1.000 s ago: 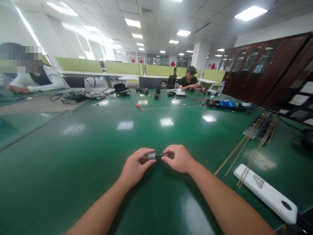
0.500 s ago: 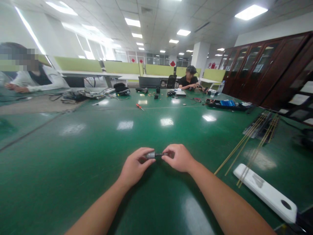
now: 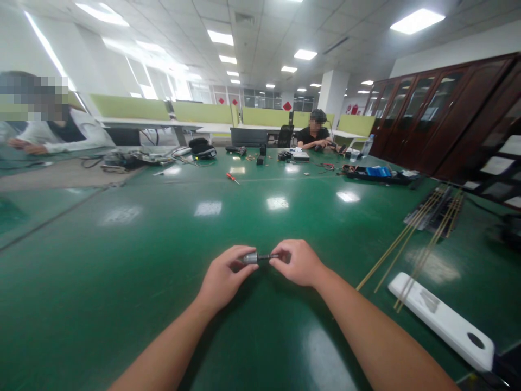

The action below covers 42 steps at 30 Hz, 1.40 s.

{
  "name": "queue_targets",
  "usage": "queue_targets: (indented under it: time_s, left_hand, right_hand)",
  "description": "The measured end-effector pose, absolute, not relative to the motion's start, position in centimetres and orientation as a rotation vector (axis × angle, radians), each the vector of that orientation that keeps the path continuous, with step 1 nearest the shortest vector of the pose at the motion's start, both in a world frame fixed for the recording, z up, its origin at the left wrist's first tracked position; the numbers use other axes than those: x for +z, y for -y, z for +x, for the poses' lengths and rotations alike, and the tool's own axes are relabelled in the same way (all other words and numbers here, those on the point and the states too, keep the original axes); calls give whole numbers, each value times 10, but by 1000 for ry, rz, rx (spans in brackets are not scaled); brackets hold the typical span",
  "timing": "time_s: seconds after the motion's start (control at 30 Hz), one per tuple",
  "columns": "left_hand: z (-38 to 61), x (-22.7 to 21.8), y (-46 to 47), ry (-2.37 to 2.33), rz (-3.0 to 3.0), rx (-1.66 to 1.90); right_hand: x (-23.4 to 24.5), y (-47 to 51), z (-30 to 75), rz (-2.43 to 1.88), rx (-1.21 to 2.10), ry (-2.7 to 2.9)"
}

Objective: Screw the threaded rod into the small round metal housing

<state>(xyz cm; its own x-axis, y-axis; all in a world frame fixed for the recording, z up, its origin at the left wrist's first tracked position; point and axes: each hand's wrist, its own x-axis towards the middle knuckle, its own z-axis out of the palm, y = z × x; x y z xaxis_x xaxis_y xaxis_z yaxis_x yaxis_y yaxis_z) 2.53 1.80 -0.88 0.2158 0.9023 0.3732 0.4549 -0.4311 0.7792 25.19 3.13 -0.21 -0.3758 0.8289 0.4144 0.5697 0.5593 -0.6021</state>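
Note:
Between my two hands lies a small metal cylinder with a thin dark shaft (image 3: 251, 258), held level above the green table (image 3: 163, 233). My left hand (image 3: 224, 274) is closed around the thick silver end, thumb below and fingers above. With thumb and fingertips my right hand (image 3: 296, 262) pinches the far tip of the shaft. The cylinder looks like a small motor or a bit holder, but its exact kind is too small to make out. Part of its left end is hidden in my left palm.
An orange screwdriver (image 3: 232, 177) lies farther up the table. At right are thin yellowish sticks (image 3: 407, 239) and a long white case (image 3: 442, 320). Electronics and a black pouch (image 3: 202, 148) line the far side. One person (image 3: 317, 133) sits opposite, another (image 3: 61, 127) at left.

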Motion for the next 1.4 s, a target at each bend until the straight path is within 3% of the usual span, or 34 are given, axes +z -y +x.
queue_targets:
  time_s: [1.4]
  left_hand:
    - [27, -3, -16, -1308, 1971, 1162]
  right_hand:
    - [2, -33, 258, -1125, 499, 2060]
